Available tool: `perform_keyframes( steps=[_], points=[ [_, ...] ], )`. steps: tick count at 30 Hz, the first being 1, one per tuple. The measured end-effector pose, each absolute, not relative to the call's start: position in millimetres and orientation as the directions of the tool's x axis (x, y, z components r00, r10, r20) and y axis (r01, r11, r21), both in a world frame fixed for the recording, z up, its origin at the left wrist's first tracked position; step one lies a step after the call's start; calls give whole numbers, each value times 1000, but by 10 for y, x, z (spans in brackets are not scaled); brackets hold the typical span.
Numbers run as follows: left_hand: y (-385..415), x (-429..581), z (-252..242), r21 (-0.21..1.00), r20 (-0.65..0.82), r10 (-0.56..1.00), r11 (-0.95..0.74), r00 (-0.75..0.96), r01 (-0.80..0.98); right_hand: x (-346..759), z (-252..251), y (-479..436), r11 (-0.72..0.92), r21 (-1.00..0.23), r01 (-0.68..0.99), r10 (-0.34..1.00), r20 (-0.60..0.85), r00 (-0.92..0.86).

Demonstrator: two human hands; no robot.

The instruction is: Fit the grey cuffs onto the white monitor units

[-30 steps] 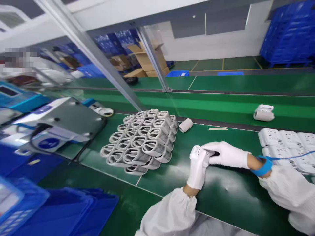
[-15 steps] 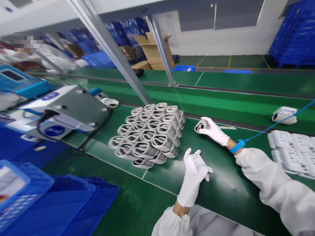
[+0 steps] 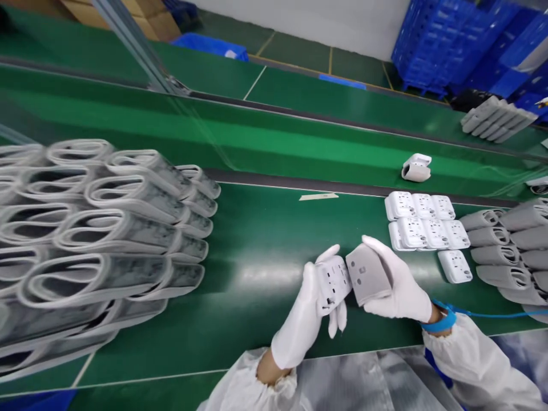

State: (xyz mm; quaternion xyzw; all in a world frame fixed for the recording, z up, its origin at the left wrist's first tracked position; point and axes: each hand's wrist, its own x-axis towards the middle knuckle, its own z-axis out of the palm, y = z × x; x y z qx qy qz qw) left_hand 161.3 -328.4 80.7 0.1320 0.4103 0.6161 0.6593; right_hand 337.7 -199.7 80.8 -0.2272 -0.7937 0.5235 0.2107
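Observation:
My gloved left hand [image 3: 306, 308] is closed around a white plastic device [image 3: 333, 283] with small slots in its face. In my gloved right hand [image 3: 400, 285] is a grey rolled cuff [image 3: 369, 274], its flat side with small round marks turned toward the device. Device and cuff are side by side, their edges nearly meeting, above the green work surface. To the left stands a big stack of grey rolled cuffs [image 3: 128, 222]. White devices [image 3: 414, 232] lie in rows to the right, with one single device [image 3: 455, 266] nearer me.
More rolled cuffs [image 3: 496, 274] are piled at the far right. A device with a cuff [image 3: 416, 168] rests on the green conveyor [image 3: 274, 145] beyond. Tape [image 3: 319, 196] sticks to the table. A metal post [image 3: 137, 43] rises at the back left. A blue cord trails from my right wrist.
The view has swung right and closer. My right hand has brought the cuff from near the stack to beside the device in my left hand. More devices and cuffs show at the right.

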Motion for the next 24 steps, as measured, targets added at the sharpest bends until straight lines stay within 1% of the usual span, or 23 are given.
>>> perform_keyframes(
  steps=[3,5,7,12,15,19,21,24],
  points=[
    [-3183,1707,807,687,-390,920,259,-43,-679,3468,803,-2009,481,-859,174,584,166,-794],
    [-3133,1755,812,689,-394,919,276,-26,-670,3521,794,-1978,582,-795,172,563,241,-791],
    [-3094,1795,822,690,-405,914,302,-5,-658,3577,779,-1929,642,-750,161,531,284,-798],
    [-3021,1880,831,712,-456,890,372,10,-596,3681,724,-1840,714,-681,164,488,317,-813],
    [-2990,1926,793,759,-470,880,367,-62,-538,3685,706,-1843,741,-652,161,471,334,-816],
    [-2971,1986,761,866,-430,894,369,-128,-336,3666,696,-1894,779,-577,246,507,347,-789],
    [-2965,2030,788,901,-407,899,367,-159,-233,3666,689,-1925,801,-529,282,516,369,-773],
    [-2955,2098,853,922,-377,903,344,-206,-180,3666,691,-1964,818,-491,299,517,401,-756]
  ],
)
